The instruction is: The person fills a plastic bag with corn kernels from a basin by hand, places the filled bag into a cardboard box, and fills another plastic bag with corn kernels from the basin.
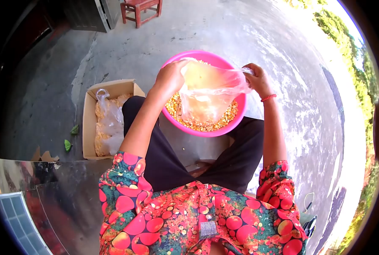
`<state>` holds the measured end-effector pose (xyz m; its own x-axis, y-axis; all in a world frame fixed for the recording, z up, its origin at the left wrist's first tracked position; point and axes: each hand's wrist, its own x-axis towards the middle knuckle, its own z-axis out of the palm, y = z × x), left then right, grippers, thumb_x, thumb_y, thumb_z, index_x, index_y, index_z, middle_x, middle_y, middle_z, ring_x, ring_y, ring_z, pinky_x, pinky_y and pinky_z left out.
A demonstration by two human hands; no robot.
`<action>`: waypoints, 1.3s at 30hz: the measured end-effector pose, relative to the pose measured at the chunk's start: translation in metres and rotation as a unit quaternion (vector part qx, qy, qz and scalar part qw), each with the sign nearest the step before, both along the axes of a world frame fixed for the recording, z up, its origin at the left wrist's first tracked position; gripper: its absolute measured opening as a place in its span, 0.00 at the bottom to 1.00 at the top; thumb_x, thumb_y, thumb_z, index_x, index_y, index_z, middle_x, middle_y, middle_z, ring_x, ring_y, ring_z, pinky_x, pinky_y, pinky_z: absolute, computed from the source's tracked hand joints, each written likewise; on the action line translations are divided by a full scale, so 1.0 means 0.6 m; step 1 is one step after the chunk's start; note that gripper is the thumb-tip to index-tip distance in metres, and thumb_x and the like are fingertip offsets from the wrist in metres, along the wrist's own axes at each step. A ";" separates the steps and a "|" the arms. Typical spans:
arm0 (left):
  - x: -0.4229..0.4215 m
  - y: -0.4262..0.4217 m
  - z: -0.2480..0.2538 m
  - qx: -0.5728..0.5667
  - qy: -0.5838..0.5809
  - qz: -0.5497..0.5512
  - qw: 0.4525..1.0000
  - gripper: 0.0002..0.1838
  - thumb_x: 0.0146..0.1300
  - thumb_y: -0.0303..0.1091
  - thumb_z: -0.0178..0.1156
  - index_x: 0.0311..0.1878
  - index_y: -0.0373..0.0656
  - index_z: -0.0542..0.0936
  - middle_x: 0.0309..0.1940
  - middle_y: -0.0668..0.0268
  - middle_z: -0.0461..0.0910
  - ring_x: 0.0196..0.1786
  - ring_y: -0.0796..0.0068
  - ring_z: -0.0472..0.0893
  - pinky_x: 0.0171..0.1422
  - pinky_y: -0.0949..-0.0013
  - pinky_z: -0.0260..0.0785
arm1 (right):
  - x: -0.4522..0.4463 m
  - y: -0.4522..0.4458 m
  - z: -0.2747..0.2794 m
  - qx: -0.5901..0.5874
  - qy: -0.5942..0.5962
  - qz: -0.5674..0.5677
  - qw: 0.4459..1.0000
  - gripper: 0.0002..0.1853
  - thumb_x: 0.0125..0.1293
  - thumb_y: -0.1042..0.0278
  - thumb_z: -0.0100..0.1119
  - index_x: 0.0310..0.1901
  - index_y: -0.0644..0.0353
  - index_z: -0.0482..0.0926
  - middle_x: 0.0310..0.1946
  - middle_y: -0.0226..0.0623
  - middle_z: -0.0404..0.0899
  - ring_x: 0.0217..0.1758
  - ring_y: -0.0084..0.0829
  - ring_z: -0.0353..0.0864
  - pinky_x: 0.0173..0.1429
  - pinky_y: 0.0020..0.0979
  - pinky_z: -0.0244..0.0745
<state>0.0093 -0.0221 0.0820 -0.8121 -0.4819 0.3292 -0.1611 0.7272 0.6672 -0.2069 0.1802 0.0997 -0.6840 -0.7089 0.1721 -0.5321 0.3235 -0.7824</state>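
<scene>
A clear plastic bag (210, 91) is stretched between my two hands over a pink basin (241, 104). My left hand (171, 76) grips the bag's upper left edge, fingers closed. My right hand (258, 80), below which a red bracelet circles the wrist, pinches the bag's upper right edge. Yellow corn kernels (202, 125) lie in the basin under and around the bag. The bag hides the middle of the basin, and whether anything is inside it I cannot tell.
Left of my knee stands a cardboard box (89, 123) with filled clear plastic bags (111, 112) in it. A red wooden stool (140, 10) stands at the back by a door (85, 15). Green leaves (68, 145) lie on the concrete floor (125, 51).
</scene>
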 end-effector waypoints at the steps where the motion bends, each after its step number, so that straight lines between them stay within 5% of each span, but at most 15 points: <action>1: 0.005 0.002 0.019 -0.006 0.005 0.000 1.000 0.23 0.57 0.20 0.45 0.57 0.42 0.75 0.48 0.47 0.78 0.52 0.53 0.78 0.57 0.60 0.68 | 0.005 0.002 0.015 -0.006 0.005 0.000 1.000 0.08 0.61 0.73 0.54 0.39 0.64 0.79 0.19 0.29 0.74 0.20 0.17 0.73 0.22 0.23 0.69; 4: 0.009 0.002 0.051 -0.029 -0.004 -0.013 0.999 0.21 0.55 0.19 0.47 0.51 0.43 0.79 0.41 0.48 0.80 0.46 0.53 0.81 0.51 0.60 0.71 | 0.025 0.016 0.066 -0.020 -0.098 0.028 0.995 0.09 0.66 0.70 0.50 0.44 0.60 0.77 0.19 0.22 0.67 0.19 0.13 0.64 0.23 0.18 0.61; 8: 0.014 0.000 0.100 -0.037 -0.075 -0.010 0.996 0.17 0.52 0.20 0.49 0.43 0.39 0.83 0.36 0.50 0.82 0.40 0.58 0.83 0.47 0.63 0.73 | 0.014 0.033 0.111 -0.117 -0.248 0.113 0.955 0.12 0.64 0.72 0.49 0.48 0.57 0.77 0.25 0.24 0.76 0.27 0.15 0.72 0.35 0.19 0.68; 15: 0.018 0.005 0.193 -0.134 -0.053 0.019 0.989 0.17 0.51 0.21 0.50 0.42 0.39 0.83 0.35 0.54 0.83 0.34 0.65 0.83 0.39 0.67 0.74 | 0.074 0.026 0.186 -0.206 -0.158 0.134 0.956 0.11 0.63 0.73 0.50 0.46 0.55 0.79 0.32 0.23 0.79 0.38 0.14 0.75 0.46 0.20 0.66; 18: 0.032 0.022 0.236 0.040 0.059 -0.025 0.997 0.19 0.53 0.21 0.48 0.46 0.43 0.82 0.35 0.67 0.80 0.26 0.83 0.75 0.25 0.77 0.68 | 0.106 0.030 0.191 -0.266 -0.130 0.130 0.946 0.12 0.62 0.75 0.48 0.44 0.56 0.80 0.35 0.24 0.79 0.40 0.16 0.75 0.46 0.20 0.65; 21: 0.031 0.037 0.217 0.136 0.090 -0.046 0.986 0.20 0.52 0.22 0.49 0.48 0.43 0.82 0.38 0.67 0.80 0.27 0.81 0.76 0.26 0.77 0.69 | 0.120 0.040 0.169 -0.274 -0.072 0.156 0.946 0.12 0.63 0.77 0.48 0.45 0.59 0.79 0.37 0.26 0.79 0.42 0.18 0.76 0.47 0.21 0.67; 25: 0.020 0.075 0.134 0.218 0.068 -0.095 0.969 0.14 0.57 0.20 0.52 0.45 0.35 0.81 0.38 0.60 0.81 0.29 0.76 0.81 0.26 0.75 0.73 | 0.128 0.031 0.095 -0.149 -0.182 0.296 0.926 0.16 0.63 0.77 0.54 0.53 0.61 0.74 0.43 0.27 0.75 0.48 0.17 0.72 0.55 0.22 0.66; 27: 0.013 0.105 0.119 0.274 0.101 -0.116 0.949 0.16 0.55 0.21 0.56 0.48 0.36 0.79 0.41 0.62 0.80 0.31 0.78 0.80 0.31 0.77 0.74 | 0.158 0.015 0.074 -0.072 -0.109 0.285 0.950 0.18 0.62 0.76 0.57 0.54 0.63 0.73 0.43 0.27 0.75 0.47 0.17 0.71 0.55 0.23 0.68; 33: 0.021 0.129 0.130 0.275 0.188 -0.123 0.935 0.15 0.58 0.21 0.59 0.50 0.36 0.79 0.43 0.64 0.79 0.34 0.78 0.82 0.33 0.79 0.74 | 0.156 -0.044 0.043 -0.083 -0.056 0.233 0.967 0.13 0.63 0.75 0.54 0.50 0.65 0.75 0.36 0.26 0.77 0.40 0.16 0.73 0.47 0.23 0.71; 35: 0.029 0.111 0.123 0.248 0.173 -0.137 0.943 0.24 0.56 0.27 0.64 0.58 0.38 0.73 0.52 0.60 0.75 0.42 0.74 0.82 0.41 0.74 0.76 | 0.146 -0.057 0.049 -0.123 0.033 0.177 0.976 0.07 0.60 0.73 0.56 0.39 0.65 0.78 0.27 0.32 0.80 0.32 0.17 0.74 0.38 0.27 0.72; 37: 0.052 0.119 0.127 0.097 0.237 -0.050 0.965 0.39 0.52 0.34 0.69 0.67 0.40 0.62 0.63 0.54 0.66 0.57 0.67 0.75 0.58 0.62 0.70 | 0.153 -0.051 0.076 -0.160 0.031 0.156 0.974 0.07 0.61 0.71 0.54 0.37 0.65 0.78 0.23 0.36 0.79 0.30 0.18 0.75 0.37 0.27 0.73; 38: 0.050 0.107 0.110 0.138 0.224 -0.071 0.962 0.52 0.45 0.41 0.73 0.70 0.38 0.54 0.67 0.50 0.57 0.65 0.59 0.67 0.65 0.60 0.65 | 0.156 -0.046 0.095 -0.163 0.012 0.161 0.973 0.07 0.63 0.73 0.53 0.37 0.65 0.78 0.26 0.30 0.78 0.33 0.16 0.74 0.41 0.24 0.71; 39: 0.047 0.095 0.079 0.135 0.222 -0.077 0.963 0.52 0.45 0.41 0.73 0.70 0.38 0.54 0.67 0.50 0.57 0.65 0.59 0.67 0.65 0.60 0.65 | 0.160 -0.043 0.110 -0.165 -0.007 0.166 0.972 0.06 0.65 0.74 0.51 0.38 0.66 0.77 0.29 0.24 0.76 0.36 0.14 0.72 0.44 0.22 0.70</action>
